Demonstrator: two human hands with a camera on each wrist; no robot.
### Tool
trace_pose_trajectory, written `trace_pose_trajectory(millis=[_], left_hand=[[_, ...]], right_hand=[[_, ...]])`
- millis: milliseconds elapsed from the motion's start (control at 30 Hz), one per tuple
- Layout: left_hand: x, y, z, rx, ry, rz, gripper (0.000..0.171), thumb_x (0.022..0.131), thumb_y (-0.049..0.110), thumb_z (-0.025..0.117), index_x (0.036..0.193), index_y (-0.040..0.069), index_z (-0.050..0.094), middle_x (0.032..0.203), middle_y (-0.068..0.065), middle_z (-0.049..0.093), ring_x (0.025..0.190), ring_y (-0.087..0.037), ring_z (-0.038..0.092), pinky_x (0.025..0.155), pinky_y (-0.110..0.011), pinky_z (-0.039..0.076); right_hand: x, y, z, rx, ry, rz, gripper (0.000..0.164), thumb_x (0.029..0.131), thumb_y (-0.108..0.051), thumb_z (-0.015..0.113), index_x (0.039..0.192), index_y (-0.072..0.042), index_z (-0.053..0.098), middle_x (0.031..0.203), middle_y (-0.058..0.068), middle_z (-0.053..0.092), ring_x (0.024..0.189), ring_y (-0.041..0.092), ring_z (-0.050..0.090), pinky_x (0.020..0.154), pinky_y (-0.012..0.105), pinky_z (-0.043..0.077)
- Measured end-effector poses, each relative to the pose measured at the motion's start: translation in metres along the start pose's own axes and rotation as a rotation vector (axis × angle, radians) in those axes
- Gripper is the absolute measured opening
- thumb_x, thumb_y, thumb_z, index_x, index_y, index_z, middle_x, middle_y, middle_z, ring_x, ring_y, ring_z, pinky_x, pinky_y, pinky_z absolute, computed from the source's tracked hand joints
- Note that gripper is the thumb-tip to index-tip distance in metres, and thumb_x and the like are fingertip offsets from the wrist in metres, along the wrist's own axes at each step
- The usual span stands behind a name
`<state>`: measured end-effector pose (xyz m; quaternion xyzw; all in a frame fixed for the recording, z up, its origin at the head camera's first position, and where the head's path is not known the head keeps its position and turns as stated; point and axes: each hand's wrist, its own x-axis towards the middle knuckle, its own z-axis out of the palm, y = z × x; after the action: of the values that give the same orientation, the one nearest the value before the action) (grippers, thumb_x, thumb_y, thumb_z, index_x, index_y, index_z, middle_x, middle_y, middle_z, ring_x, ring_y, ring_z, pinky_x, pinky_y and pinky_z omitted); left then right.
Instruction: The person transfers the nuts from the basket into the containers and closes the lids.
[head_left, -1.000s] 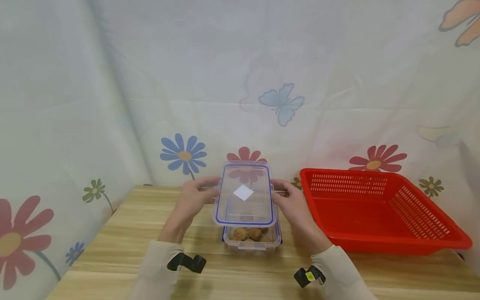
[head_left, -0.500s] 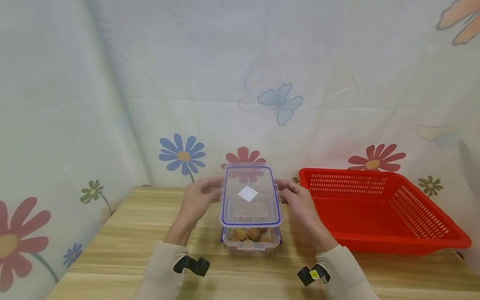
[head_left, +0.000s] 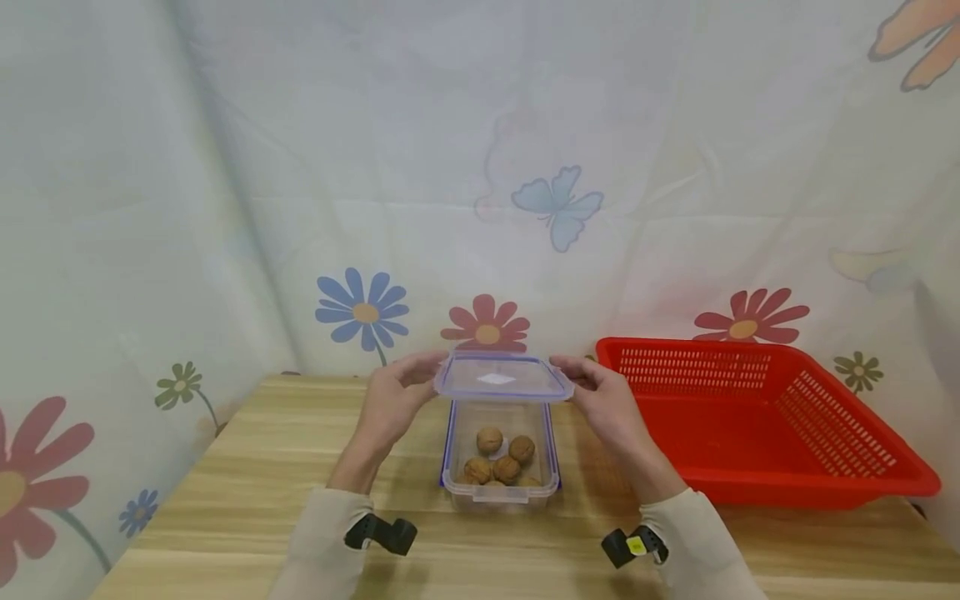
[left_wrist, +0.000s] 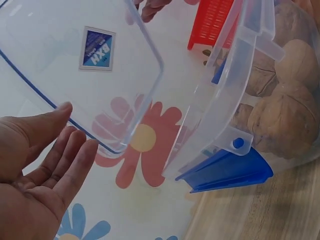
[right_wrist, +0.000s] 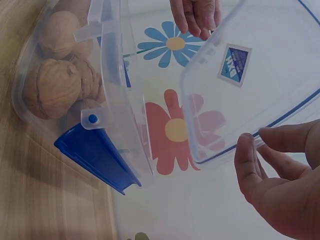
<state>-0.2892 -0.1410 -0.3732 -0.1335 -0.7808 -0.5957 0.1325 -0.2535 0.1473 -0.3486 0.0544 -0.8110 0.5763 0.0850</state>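
My left hand (head_left: 393,402) and right hand (head_left: 606,406) pinch opposite side edges of a clear plastic lid (head_left: 472,388) with a blue seal. The lid is raised above the back part of a clear food container (head_left: 501,495), apart from its rim. Several walnuts (head_left: 506,469) lie inside, mostly toward the near end. Blue locking flaps (left_wrist: 225,172) hang folded out from the container's sides. In the right wrist view, thumb and fingers (right_wrist: 247,155) meet at the lid's edge, and a small label (right_wrist: 235,65) shows on the lid.
A red perforated plastic basket (head_left: 720,433) stands on the right of the wooden table (head_left: 300,467). Behind the table hangs a pale curtain (head_left: 420,167) printed with flowers and butterflies. A black wrist camera (head_left: 390,533) sits on each sleeve.
The lid has shifted slightly right, then tipped from facing me to nearly edge-on, its near edge rising. More walnuts now show in the container. Both hands have kept their hold.
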Motion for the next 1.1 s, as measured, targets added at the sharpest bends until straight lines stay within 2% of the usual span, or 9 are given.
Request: trace_pose_trajectory(millis=[167, 267, 400, 500, 733, 800, 1000, 1100], left_hand=[[-0.0020, 0.0016, -0.0007, -0.040, 0.016, -0.025, 0.033, 0.097, 0.013, 0.079, 0.127, 0.002, 0.075, 0.111, -0.013, 0.078, 0.101, -0.029, 0.074, 0.097, -0.041, 0.060], [-0.0019, 0.0016, -0.0005, -0.074, 0.027, -0.045, 0.036, 0.098, 0.018, 0.080, 0.127, -0.001, 0.074, 0.116, -0.016, 0.077, 0.101, -0.033, 0.075, 0.098, -0.041, 0.062], [-0.0013, 0.0007, -0.0004, -0.088, 0.042, -0.063, 0.041, 0.097, 0.025, 0.081, 0.129, 0.001, 0.074, 0.121, -0.016, 0.076, 0.103, -0.038, 0.075, 0.097, -0.040, 0.062], [-0.0016, 0.0013, -0.0007, -0.095, 0.056, -0.063, 0.042, 0.096, 0.030, 0.083, 0.126, 0.002, 0.076, 0.120, -0.013, 0.077, 0.102, -0.039, 0.075, 0.097, -0.041, 0.062], [-0.0028, 0.0034, 0.0006, -0.082, 0.087, -0.052, 0.041, 0.092, 0.039, 0.086, 0.116, 0.007, 0.081, 0.112, -0.009, 0.079, 0.096, -0.033, 0.077, 0.102, -0.049, 0.058], [-0.0027, 0.0035, 0.0011, -0.088, 0.090, -0.052, 0.040, 0.092, 0.040, 0.086, 0.114, 0.007, 0.081, 0.110, -0.009, 0.079, 0.094, -0.033, 0.078, 0.102, -0.049, 0.058], [-0.0024, 0.0056, 0.0021, -0.121, 0.055, -0.053, 0.040, 0.093, 0.037, 0.085, 0.119, 0.007, 0.079, 0.112, -0.012, 0.078, 0.088, -0.029, 0.078, 0.092, -0.046, 0.064], [-0.0029, 0.0066, 0.0021, -0.140, 0.036, -0.049, 0.041, 0.094, 0.033, 0.085, 0.126, 0.008, 0.076, 0.113, -0.014, 0.076, 0.089, -0.028, 0.078, 0.085, -0.044, 0.067]], right_hand=[[-0.0002, 0.0000, -0.0009, 0.007, 0.003, -0.014, 0.026, 0.108, -0.013, 0.064, 0.132, -0.003, 0.071, 0.123, 0.016, 0.072, 0.108, 0.030, 0.071, 0.109, 0.050, 0.055], [0.0006, 0.0002, -0.0011, 0.000, 0.008, -0.023, 0.024, 0.107, -0.016, 0.067, 0.126, -0.003, 0.072, 0.117, 0.014, 0.072, 0.106, 0.028, 0.071, 0.104, 0.044, 0.059], [0.0006, -0.0003, -0.0008, 0.011, 0.008, -0.039, 0.026, 0.106, -0.018, 0.068, 0.127, -0.002, 0.073, 0.115, 0.013, 0.071, 0.102, 0.027, 0.070, 0.097, 0.037, 0.062], [0.0004, -0.0011, -0.0006, 0.021, 0.021, -0.052, 0.027, 0.106, -0.019, 0.069, 0.125, -0.001, 0.073, 0.114, 0.014, 0.072, 0.100, 0.028, 0.070, 0.095, 0.037, 0.063], [-0.0008, -0.0021, -0.0028, 0.000, 0.062, -0.046, 0.035, 0.105, -0.030, 0.071, 0.129, -0.004, 0.074, 0.118, 0.012, 0.073, 0.100, 0.029, 0.067, 0.090, 0.029, 0.059], [-0.0004, -0.0017, -0.0032, -0.008, 0.064, -0.041, 0.036, 0.105, -0.032, 0.071, 0.129, -0.006, 0.075, 0.119, 0.012, 0.073, 0.102, 0.030, 0.066, 0.092, 0.032, 0.059], [-0.0004, -0.0006, -0.0033, 0.026, 0.042, -0.013, 0.038, 0.106, -0.035, 0.069, 0.131, -0.007, 0.073, 0.124, 0.012, 0.072, 0.108, 0.032, 0.069, 0.108, 0.051, 0.055], [0.0000, 0.0002, -0.0027, 0.038, 0.032, -0.013, 0.039, 0.106, -0.032, 0.068, 0.135, -0.006, 0.070, 0.126, 0.013, 0.072, 0.107, 0.032, 0.071, 0.107, 0.053, 0.056]])
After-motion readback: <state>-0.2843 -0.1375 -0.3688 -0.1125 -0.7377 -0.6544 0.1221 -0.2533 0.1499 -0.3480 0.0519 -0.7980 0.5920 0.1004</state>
